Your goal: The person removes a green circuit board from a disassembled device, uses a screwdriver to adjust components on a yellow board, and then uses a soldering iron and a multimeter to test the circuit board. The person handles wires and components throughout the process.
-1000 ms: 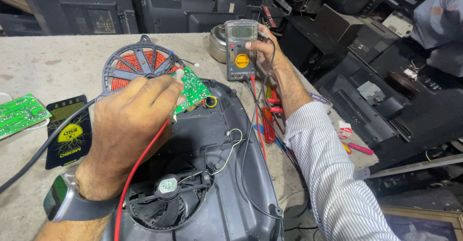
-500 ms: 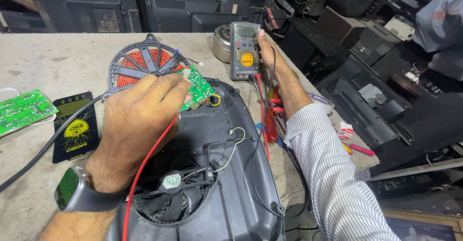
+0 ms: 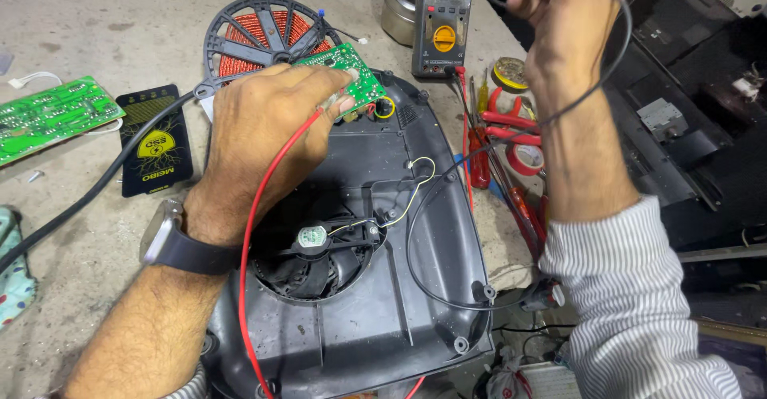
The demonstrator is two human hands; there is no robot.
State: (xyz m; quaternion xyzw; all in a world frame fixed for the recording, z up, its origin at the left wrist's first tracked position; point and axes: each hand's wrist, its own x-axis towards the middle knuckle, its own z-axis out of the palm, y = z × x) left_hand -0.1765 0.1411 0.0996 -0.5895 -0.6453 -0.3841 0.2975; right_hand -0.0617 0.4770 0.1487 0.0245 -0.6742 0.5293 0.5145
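The left hand [image 3: 272, 131] lies flat over the top of the dark gray machine shell [image 3: 359, 287], with the arm coming up from the bottom left. Its fingers [image 3: 339, 99] are squeezed together on the edge of a small green board [image 3: 351, 75] and on a red wire [image 3: 256, 239] that runs down along the arm. The green board sits at the top end of the shell, just beside the round red coil [image 3: 264, 35]. A watch [image 3: 172, 239] is on the left wrist.

The right hand [image 3: 559, 7] is lifted high near the top edge, wrist bent, above a striped sleeve [image 3: 631, 303]. Its fingers are curled shut around a black wire [image 3: 591, 87] that loops down to the shell. Part of this hand is blurry.

A gray meter [image 3: 439, 19] with an orange knob stands on the bench [image 3: 96, 23] between the two hands. Red tools [image 3: 503, 139] lie just beside the shell. A fan [image 3: 315, 243] sits in the shell's round hole.
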